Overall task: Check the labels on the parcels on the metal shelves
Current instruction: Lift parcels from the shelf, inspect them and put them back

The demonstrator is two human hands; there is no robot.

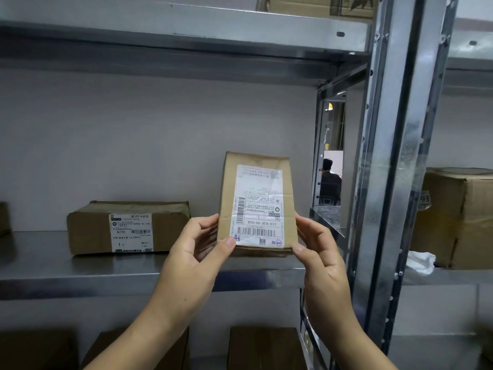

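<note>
A small brown cardboard parcel point(289, 209) stands upright in front of me over the middle metal shelf point(80, 273). Its white shipping label point(257, 206) faces me, printed upside down with barcodes. My left hand point(197, 249) grips the parcel's lower left edge, thumb on the label's corner. My right hand point(317, 252) grips the lower right edge. A flat brown parcel point(90, 231) with its own white label point(130, 232) lies on the shelf to the left.
A steel upright post point(392, 156) stands right of the parcel. Beyond it sit a large carton point(458, 217) and crumpled white plastic point(421, 263). More boxes point(264, 348) lie on the shelf below, another carton point(320, 6) on top. A person point(329, 182) sits far behind.
</note>
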